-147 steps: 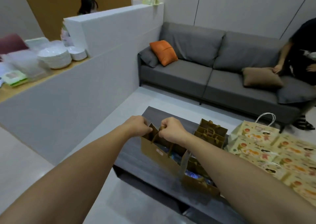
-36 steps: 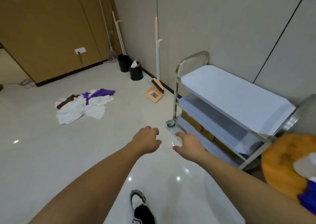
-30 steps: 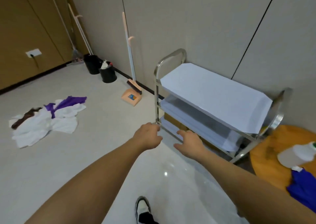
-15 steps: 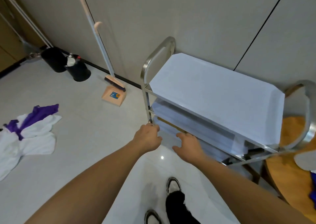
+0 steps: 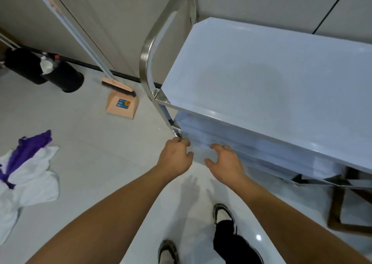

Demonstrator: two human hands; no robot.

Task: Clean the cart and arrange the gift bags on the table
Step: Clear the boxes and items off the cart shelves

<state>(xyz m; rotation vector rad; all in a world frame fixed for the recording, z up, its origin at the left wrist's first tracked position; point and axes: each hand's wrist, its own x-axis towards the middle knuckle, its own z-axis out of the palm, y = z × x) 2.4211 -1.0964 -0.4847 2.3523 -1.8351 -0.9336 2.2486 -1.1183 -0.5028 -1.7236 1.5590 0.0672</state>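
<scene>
A steel cart with pale blue shelves fills the upper right; its bare top shelf has nothing on it. My left hand is at the cart's near corner post, level with the lower shelves, fingers loosely curled and holding nothing. My right hand reaches beside it toward the edge of the lower shelf, fingers spread and empty. No gift bags show in this view; whatever lies on the lower shelves is hidden by the shelf above.
A peach dustpan and broom lean by the wall left of the cart. Two black bins stand further left. White and purple cloths lie on the floor. A wooden stand's legs show under the cart's right end.
I left the table with the gift bags, walked to the cart and bent down over it. Both hands have come close to the cart's lower shelf corner, empty.
</scene>
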